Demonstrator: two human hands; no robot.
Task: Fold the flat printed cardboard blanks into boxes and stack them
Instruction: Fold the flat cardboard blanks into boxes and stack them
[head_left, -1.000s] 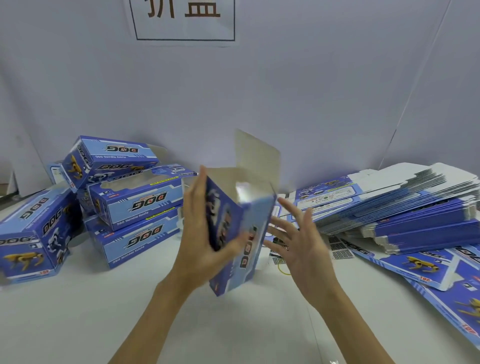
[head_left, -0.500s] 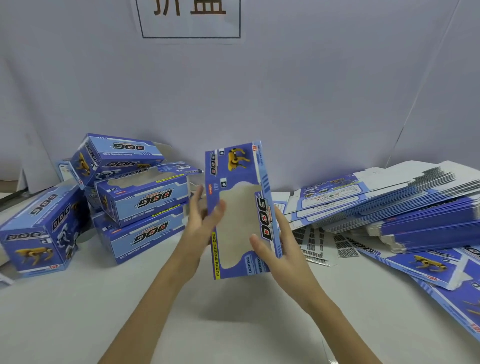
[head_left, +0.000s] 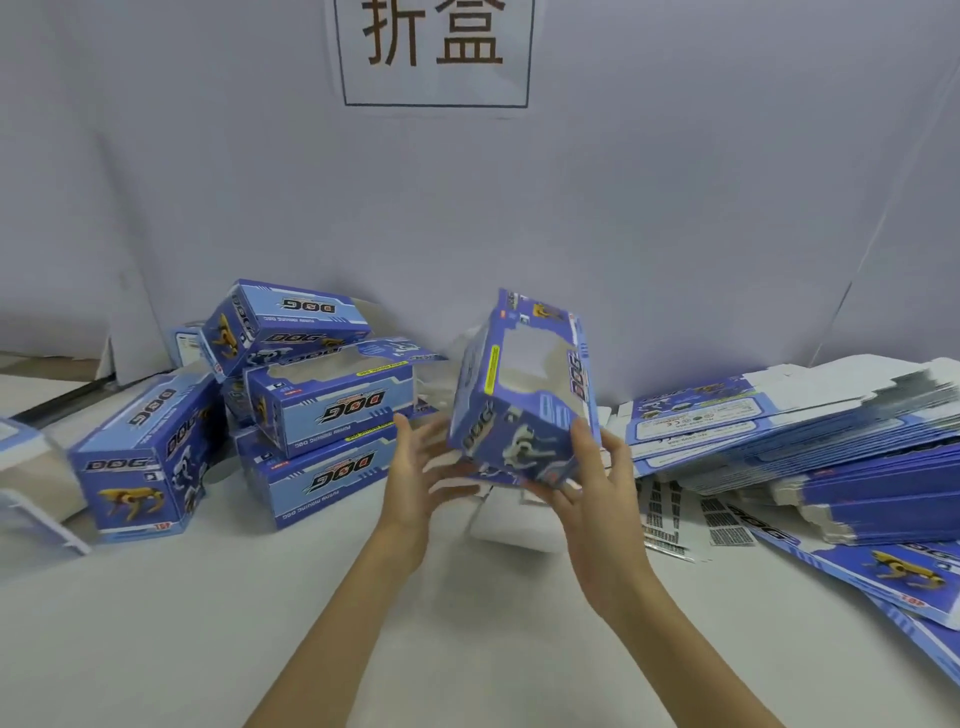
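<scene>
Your landmark is the blue printed cardboard box (head_left: 522, 395) held up over the white table (head_left: 156, 623), tilted, with a cut-out window on its upper face, "DOG" lettering on two sides and a white robot dog on the face turned to you. White flaps hang loose under its lower end.

Left of that box lies a pile of folded blue boxes (head_left: 291, 400). You can count five clearly: one standing nearest the left edge, three stacked unevenly, and one tilted on top; a further one is cut off at the frame's left edge.

Your left hand (head_left: 415, 475) is just left of the box's lower corner, fingers spread wide and straight, holding nothing. Your right hand (head_left: 587, 499) grips the box's lower end, thumb on the near face.

Right of the box, a fanned stack of flat blue cardboard blanks (head_left: 810, 436) lies on the table, too many to count.
</scene>
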